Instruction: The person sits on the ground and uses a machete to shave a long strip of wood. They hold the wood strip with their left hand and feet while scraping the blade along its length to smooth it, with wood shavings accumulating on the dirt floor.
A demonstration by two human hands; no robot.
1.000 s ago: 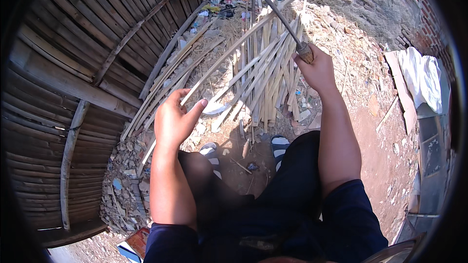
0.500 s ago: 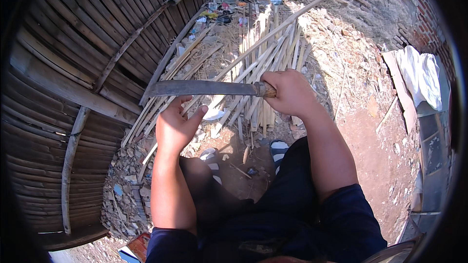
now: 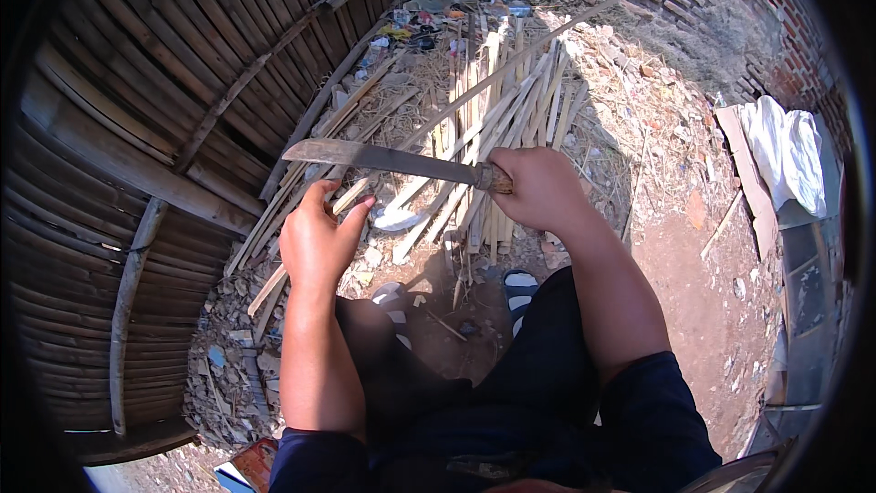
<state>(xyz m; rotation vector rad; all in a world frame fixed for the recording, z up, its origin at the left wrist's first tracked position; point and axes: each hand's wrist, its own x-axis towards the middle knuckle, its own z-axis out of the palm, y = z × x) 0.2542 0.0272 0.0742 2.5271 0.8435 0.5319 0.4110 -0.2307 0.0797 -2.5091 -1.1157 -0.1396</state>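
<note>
My right hand (image 3: 540, 190) is closed around the wooden handle of a machete (image 3: 401, 161). Its long, dark blade points left, over my left hand. A long bamboo strip (image 3: 511, 73) runs from far right to near left, passing under the blade and into my left hand (image 3: 319, 237). The fingers and thumb curl around the strip, partly hiding it, and its near end comes out beside my wrist. Beyond both hands lies a loose pile of split bamboo strips (image 3: 497, 141) on the ground.
A slatted wooden wall (image 3: 109, 146) rises on the left. At the far end stands a brick wall (image 3: 675, 0), with scattered litter (image 3: 429, 0) at the far left corner. White cloth (image 3: 785, 151) hangs at the right. Rubble (image 3: 237, 365) lies near left; my sandalled feet (image 3: 520, 288) are below.
The bamboo strip's far end has dropped and shifted left. The machete's tip has risen slightly, tilting the blade. My left hand has turned a little and moved slightly left.
</note>
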